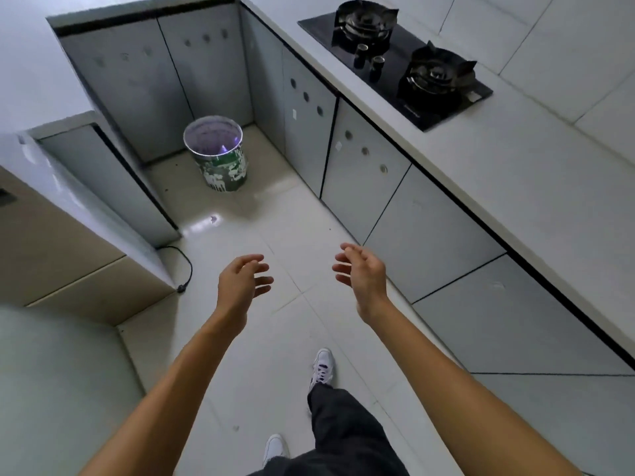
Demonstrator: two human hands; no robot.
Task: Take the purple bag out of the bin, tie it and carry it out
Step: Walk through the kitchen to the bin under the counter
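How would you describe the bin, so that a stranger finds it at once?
Follow the white counter with the black gas hob to the far corner of grey cabinets. There, on the tiled floor, stands the round green-and-white patterned bin, the only container there, lined with a purple bag.

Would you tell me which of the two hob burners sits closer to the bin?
The far burner, at the hob's top-left end; the other burner lies further right, away from the bin.
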